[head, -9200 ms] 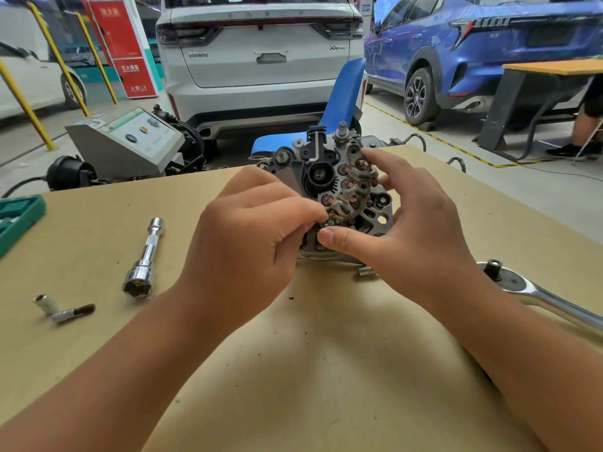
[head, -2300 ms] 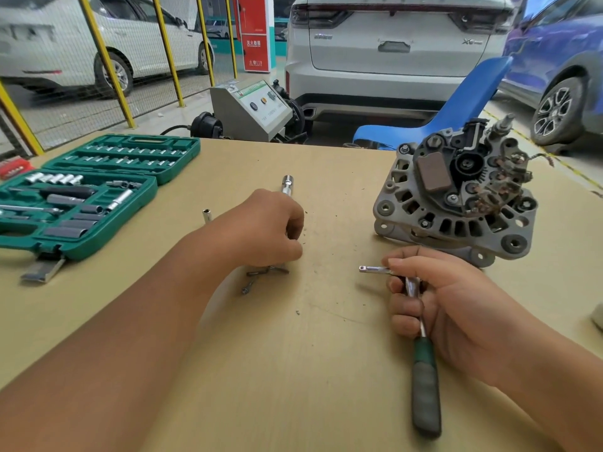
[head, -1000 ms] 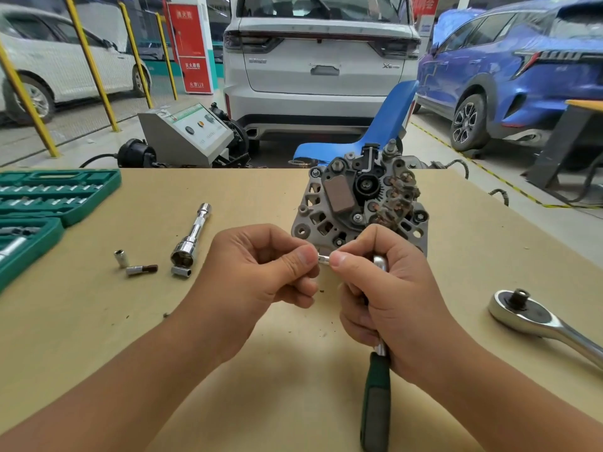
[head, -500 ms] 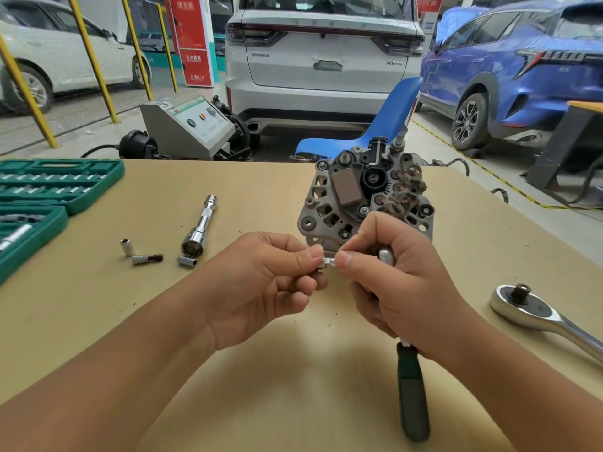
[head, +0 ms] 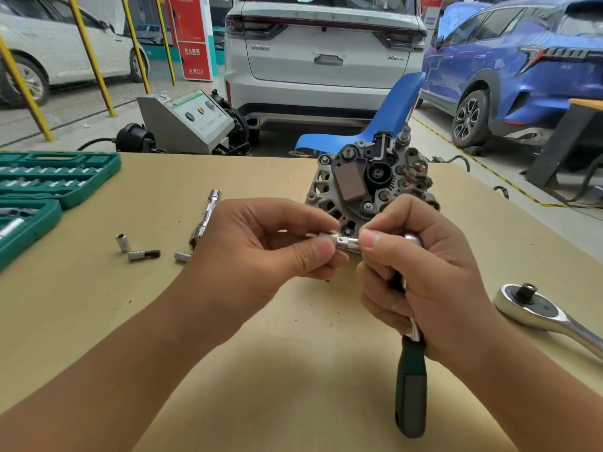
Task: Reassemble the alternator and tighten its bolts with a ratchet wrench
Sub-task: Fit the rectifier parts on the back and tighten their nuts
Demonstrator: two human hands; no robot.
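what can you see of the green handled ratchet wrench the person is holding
The small ratchet wrench with dark green grip and chrome shank hangs nearly upright, handle down, above the tan table. The right hand wraps its shank, hiding most of the rounded head. A short chrome bit or extension juts left from the head, pinched by the left hand. The grip's lower end hangs free.

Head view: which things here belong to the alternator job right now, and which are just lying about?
In use:
alternator
green-handled ratchet, held by right hand
small extension piece, pinched by left hand

Lying about:
large chrome ratchet
long socket bar
loose sockets and bit
green socket case
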